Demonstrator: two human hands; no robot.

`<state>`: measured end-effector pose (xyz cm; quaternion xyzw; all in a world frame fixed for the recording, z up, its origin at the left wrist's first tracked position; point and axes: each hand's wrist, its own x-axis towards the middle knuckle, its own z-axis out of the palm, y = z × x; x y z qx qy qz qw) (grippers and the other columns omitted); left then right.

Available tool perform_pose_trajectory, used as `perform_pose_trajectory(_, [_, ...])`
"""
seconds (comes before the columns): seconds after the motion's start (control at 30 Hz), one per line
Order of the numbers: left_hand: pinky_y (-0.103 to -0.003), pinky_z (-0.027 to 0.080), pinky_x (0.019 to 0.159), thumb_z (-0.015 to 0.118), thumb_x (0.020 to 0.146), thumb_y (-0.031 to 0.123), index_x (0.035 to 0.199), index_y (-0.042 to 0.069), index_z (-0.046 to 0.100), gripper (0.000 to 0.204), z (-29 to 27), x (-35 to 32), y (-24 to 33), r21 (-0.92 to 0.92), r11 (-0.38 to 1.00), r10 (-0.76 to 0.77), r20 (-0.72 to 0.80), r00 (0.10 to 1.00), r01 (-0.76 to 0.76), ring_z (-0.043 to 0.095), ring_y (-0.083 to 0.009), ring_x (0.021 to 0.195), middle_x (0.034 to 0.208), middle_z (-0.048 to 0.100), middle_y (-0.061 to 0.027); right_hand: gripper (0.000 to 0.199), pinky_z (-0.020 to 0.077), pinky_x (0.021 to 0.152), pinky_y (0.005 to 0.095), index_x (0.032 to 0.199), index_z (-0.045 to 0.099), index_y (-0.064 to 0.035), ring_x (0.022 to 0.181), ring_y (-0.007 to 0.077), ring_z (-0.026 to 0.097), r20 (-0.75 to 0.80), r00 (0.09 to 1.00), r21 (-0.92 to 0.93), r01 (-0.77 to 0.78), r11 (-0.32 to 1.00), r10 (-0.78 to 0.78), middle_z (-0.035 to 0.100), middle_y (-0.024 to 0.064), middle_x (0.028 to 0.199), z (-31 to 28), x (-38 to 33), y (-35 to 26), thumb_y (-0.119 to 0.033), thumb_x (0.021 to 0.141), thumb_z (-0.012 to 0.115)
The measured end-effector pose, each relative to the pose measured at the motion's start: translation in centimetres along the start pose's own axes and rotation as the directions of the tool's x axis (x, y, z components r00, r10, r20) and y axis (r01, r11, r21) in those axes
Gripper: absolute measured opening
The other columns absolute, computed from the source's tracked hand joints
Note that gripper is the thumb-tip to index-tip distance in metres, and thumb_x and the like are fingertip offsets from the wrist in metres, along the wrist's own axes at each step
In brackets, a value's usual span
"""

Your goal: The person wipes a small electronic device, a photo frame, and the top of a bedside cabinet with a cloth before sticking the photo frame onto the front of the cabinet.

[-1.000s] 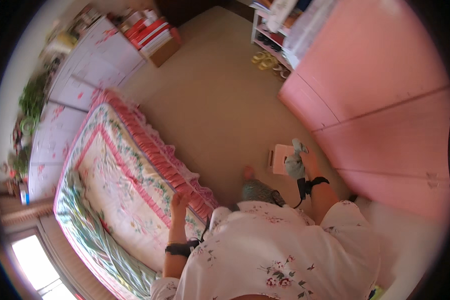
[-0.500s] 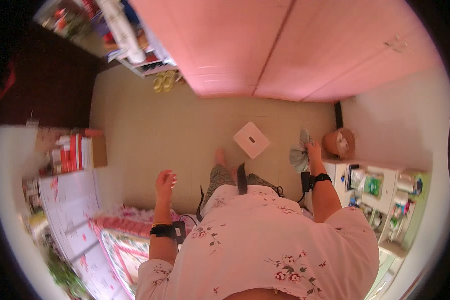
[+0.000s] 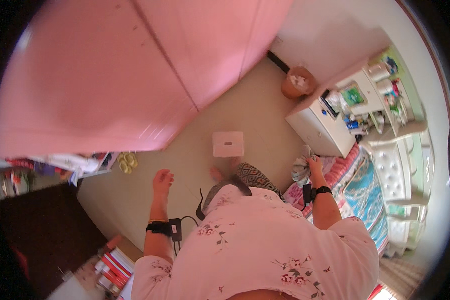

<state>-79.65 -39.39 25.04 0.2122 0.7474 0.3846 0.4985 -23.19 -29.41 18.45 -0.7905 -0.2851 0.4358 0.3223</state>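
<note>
My right hand (image 3: 315, 166) grips a bunched grey-green cloth (image 3: 301, 169), which hangs out to my right beside the bed (image 3: 357, 187). Out to the left, my left hand (image 3: 162, 183) is held in the air with nothing in it, its fingers loosely bent and a little apart. A small pale pink step stool (image 3: 228, 151) with a slot in its top stands on the floor just ahead of my feet. Neither hand touches it.
Pink wardrobe doors (image 3: 120, 75) rise ahead on the left. An orange waste bin (image 3: 295, 87) stands by the far wall, near a white cabinet (image 3: 317, 127) with shelves of small items. Yellow slippers (image 3: 128, 163) lie on the floor; red-and-white boxes (image 3: 116, 267) are at lower left.
My view and body have turned to the right, so the bed and its headboard now appear at the right. The cloth stays in my right hand; my left hand remains empty.
</note>
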Motion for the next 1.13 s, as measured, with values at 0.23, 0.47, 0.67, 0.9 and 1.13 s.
perform_pose_trajectory(0.23, [-0.024,0.042,0.063,0.054,0.082,0.017,0.102,0.007,0.054,0.022,5.8,4.7,4.8,0.177,0.982,0.025,0.212,0.977,-0.064,0.056,-0.0108,0.073,0.086,0.061,-0.0025,0.034,0.044,0.065,0.0297,0.1,0.058,0.0004,0.072,0.0164,0.054,-0.09,0.994,0.13,-0.056,0.99,0.068,0.059,0.0072,0.081,-3.5,-2.4,2.3,-0.012,0.068,0.055])
perform_pose_trajectory(0.47, [-0.023,0.042,0.062,0.054,0.082,0.017,0.103,0.007,0.054,0.023,12.2,6.6,10.2,0.271,0.96,0.004,0.218,0.976,-0.065,0.056,-0.0107,0.073,0.086,0.061,-0.0024,0.04,0.045,0.069,0.0305,0.108,0.055,0.0005,0.078,0.0175,0.055,-0.159,0.981,0.26,-0.063,0.964,0.107,0.06,0.0093,0.09,-5.3,6.9,4.0,-0.011,0.07,0.054])
perform_pose_trajectory(0.67, [-0.023,0.042,0.062,0.054,0.082,0.017,0.103,0.007,0.053,0.023,19.3,8.4,12.9,0.292,0.952,0.014,0.266,0.964,-0.094,0.056,-0.0105,0.073,0.086,0.061,-0.0024,0.042,0.0443,0.073,0.03,0.11,0.054,0.0,0.081,0.0197,0.056,-0.125,0.984,0.213,-0.096,0.972,0.125,0.06,0.01,0.091,-6.6,11.5,0.2,-0.013,0.071,0.056])
perform_pose_trajectory(0.9, [-0.024,0.042,0.063,0.054,0.083,0.016,0.103,0.007,0.053,0.022,28.0,9.1,15.9,0.376,0.913,-0.01,0.414,0.91,-0.161,0.056,-0.0106,0.074,0.086,0.06,-0.0027,0.039,0.0449,0.072,0.0303,0.108,0.056,-0.0013,0.08,0.0186,0.057,-0.166,0.954,0.295,-0.195,0.935,0.251,0.061,0.0088,0.089,-9.3,12.1,0.6,-0.012,0.071,0.057])
perform_pose_trajectory(1.13, [-0.024,0.042,0.063,0.055,0.083,0.016,0.105,0.006,0.053,0.023,32.6,11.5,19.0,0.47,0.861,-0.061,0.473,0.879,-0.193,0.056,-0.0112,0.075,0.089,0.06,-0.0039,0.037,0.045,0.073,0.0306,0.106,0.058,-0.005,0.081,0.0186,0.058,-0.195,0.931,0.314,-0.238,0.919,0.308,0.061,0.0078,0.09,-9.8,11.7,6.2,-0.01,0.069,0.057])
